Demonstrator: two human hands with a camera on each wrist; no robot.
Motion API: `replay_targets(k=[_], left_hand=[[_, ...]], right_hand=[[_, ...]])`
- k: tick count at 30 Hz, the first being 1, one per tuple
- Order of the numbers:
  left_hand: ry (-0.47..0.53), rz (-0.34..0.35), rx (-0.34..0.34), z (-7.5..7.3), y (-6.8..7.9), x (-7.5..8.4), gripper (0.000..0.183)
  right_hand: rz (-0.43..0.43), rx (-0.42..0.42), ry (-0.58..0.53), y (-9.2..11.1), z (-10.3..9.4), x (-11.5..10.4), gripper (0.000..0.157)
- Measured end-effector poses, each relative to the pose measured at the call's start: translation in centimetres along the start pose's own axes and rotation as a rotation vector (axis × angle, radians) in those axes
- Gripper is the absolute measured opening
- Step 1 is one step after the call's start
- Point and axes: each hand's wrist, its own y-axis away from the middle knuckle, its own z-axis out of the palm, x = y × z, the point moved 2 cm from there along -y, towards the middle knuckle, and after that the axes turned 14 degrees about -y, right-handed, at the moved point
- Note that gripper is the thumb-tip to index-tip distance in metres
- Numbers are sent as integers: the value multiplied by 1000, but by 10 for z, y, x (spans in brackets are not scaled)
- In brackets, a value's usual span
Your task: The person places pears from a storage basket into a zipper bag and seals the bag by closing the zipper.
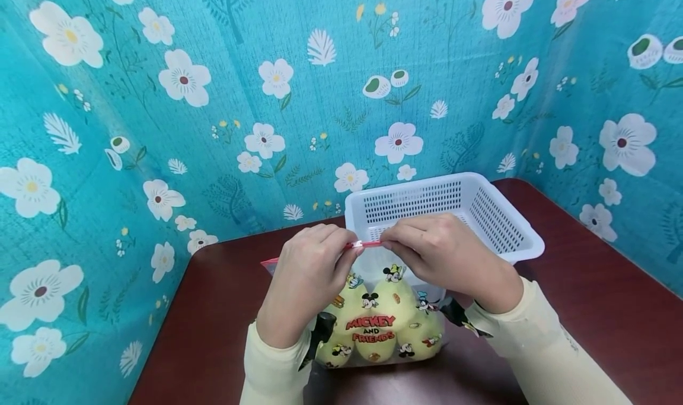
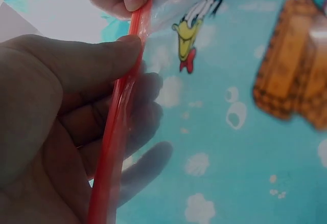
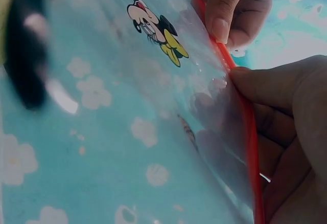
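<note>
A clear zip bag (image 1: 372, 353) printed with cartoon figures and "Mickey and Friends" stands upright on the table, holding several pale yellow-green rounded things whose kind I cannot tell. Along its top runs a red zip strip (image 1: 373, 244). My left hand (image 1: 315, 268) pinches this strip left of the middle; in the left wrist view the thumb (image 2: 102, 58) lies on the near side, with fingers behind the plastic. Close beside it, my right hand (image 1: 448, 254) pinches the strip too, its thumb (image 3: 265, 83) pressed on the red edge. A short stretch of strip shows between the hands.
Behind the bag and to the right, a white slotted basket (image 1: 525, 248) sits on the dark red-brown table (image 1: 213, 328). Teal flowered cloth (image 1: 299, 108) hangs behind the table and along its sides. A black device is strapped at each wrist.
</note>
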Motion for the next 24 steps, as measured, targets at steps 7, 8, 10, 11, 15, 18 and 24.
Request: replay_targets(k=[7,8,10,11,15,18,24], left_hand=[[-16,-18,-8,0,2,-3,11],[-16,-17,-8,0,2,-3,11],[-15,-15,-7,0,3,-4,9],[-16,-15,-8,0,3,-4,9],[-21,-20,-8,-1,3,-5,7],[-25,-28,-10,-1,3,-5,8],[-21,-31,-7,-2,4,-6,10]], right_hand=[[22,-9,23,2,0,2,11],[26,-11,28,3,0,3,11],[31,-12,33,4,-1,4,13],[33,-13,35,4,-1,4,15],[37,-13,39,5,-2,5,23],[45,-15,30,4,-1,5,19],[52,1,46,1,1,2,20]])
